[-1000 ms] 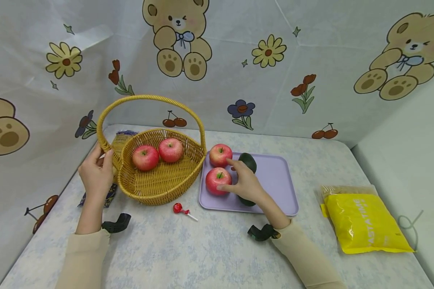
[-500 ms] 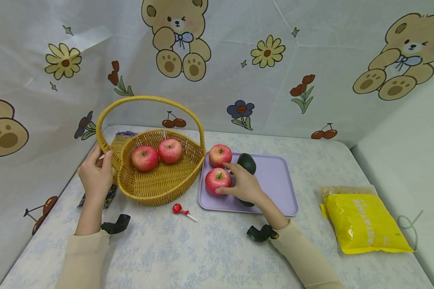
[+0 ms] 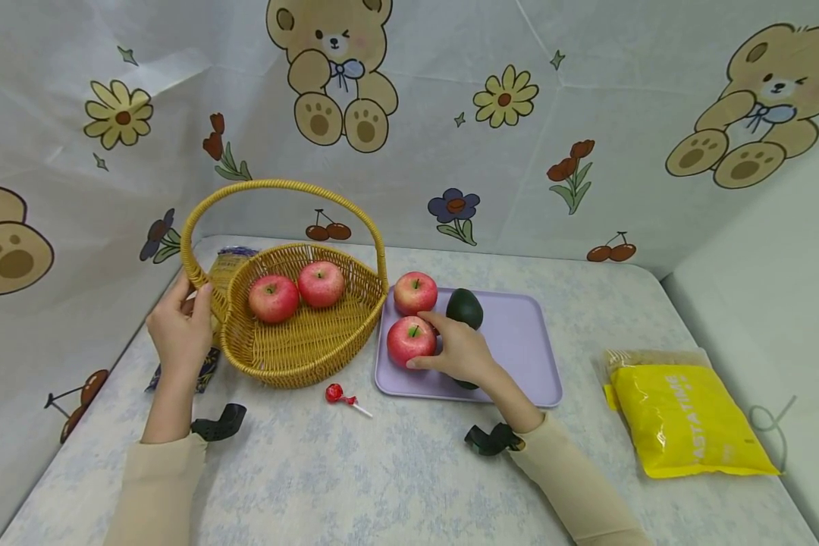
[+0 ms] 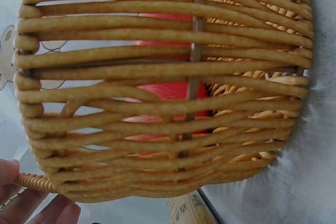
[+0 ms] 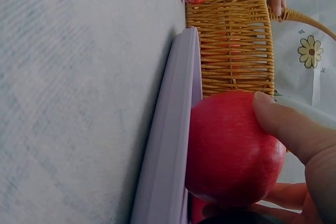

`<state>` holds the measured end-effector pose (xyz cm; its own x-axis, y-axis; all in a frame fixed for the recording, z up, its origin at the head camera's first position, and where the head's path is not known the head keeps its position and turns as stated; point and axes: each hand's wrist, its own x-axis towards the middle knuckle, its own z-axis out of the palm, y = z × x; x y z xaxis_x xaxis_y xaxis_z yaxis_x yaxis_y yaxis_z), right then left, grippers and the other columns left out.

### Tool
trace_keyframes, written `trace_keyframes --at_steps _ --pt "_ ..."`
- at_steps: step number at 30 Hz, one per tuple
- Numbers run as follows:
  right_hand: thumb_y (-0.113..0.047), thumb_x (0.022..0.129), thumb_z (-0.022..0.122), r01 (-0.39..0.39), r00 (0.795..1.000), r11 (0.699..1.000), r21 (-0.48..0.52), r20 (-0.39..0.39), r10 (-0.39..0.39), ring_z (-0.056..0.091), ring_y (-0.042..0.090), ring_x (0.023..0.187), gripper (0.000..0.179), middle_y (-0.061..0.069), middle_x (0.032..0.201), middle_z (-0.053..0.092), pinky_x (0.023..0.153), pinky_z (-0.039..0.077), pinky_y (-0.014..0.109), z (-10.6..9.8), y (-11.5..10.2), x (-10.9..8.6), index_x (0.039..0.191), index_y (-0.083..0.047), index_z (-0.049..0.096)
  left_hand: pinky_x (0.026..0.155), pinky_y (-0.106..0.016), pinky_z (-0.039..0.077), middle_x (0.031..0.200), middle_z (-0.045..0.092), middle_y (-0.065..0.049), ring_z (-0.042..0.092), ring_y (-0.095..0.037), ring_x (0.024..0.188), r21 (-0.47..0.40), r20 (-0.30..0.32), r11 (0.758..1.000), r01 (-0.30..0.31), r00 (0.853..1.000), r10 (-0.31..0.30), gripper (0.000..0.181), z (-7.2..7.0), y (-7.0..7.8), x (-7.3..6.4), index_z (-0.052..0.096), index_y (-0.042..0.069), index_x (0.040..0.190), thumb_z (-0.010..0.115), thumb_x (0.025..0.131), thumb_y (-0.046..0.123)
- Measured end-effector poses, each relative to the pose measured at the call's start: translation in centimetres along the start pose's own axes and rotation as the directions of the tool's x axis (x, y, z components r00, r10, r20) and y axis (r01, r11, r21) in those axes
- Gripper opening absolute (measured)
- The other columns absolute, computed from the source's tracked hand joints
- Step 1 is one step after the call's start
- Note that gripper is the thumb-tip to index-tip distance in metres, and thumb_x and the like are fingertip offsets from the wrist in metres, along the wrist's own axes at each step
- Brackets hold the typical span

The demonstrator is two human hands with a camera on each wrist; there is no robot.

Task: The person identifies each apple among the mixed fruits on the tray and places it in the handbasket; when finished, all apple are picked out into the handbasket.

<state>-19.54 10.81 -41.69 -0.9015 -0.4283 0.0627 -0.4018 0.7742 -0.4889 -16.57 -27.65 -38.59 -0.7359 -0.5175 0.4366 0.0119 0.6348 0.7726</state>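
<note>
The right hand [image 3: 465, 353] pinches a smooth apple [image 3: 408, 343], which could slip out.
The left hand [image 3: 183, 330] grips the handle [image 3: 283, 184]; pulling there could tip the basket [image 3: 307, 349].

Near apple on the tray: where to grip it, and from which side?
Probably round the widest part of the near apple, spanning its near and far sides, from above right, where the right hand is. It's round, stem up; the basket stands to its left and the far apple sits close behind.
</note>
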Motion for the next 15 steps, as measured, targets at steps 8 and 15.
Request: trace_keyframes --at_steps 8,15 --pt "-0.041 0.071 0.086 0.032 0.999 0.999 0.016 -0.03 -0.031 0.066 0.02 0.097 0.076 0.007 0.113 0.071 0.08 0.054 0.042 0.06 -0.02 0.08 0.133 -0.008 0.058 0.069 0.003 0.041 0.124 0.068 -0.011 0.045 0.028 0.077 -0.011 -0.003 1.0 -0.012 1.0 0.012 0.04 -0.05 -0.05 0.0 0.057 0.02 0.138 0.057 0.099 0.027" --pt "-0.039 0.069 0.088 0.061 0.995 0.996 0.058 -0.077 -0.057 0.065 0.019 0.091 0.076 0.008 0.109 0.072 0.079 0.055 0.038 0.07 0.17 0.07 0.129 -0.003 0.059 0.067 0.004 0.039 0.126 0.067 -0.008 0.061 0.013 0.087 0.004 -0.005 1.0 -0.007 1.0 0.007 0.04 -0.05 0.0 0.02 0.057 0.02 0.139 0.057 0.099 0.027"
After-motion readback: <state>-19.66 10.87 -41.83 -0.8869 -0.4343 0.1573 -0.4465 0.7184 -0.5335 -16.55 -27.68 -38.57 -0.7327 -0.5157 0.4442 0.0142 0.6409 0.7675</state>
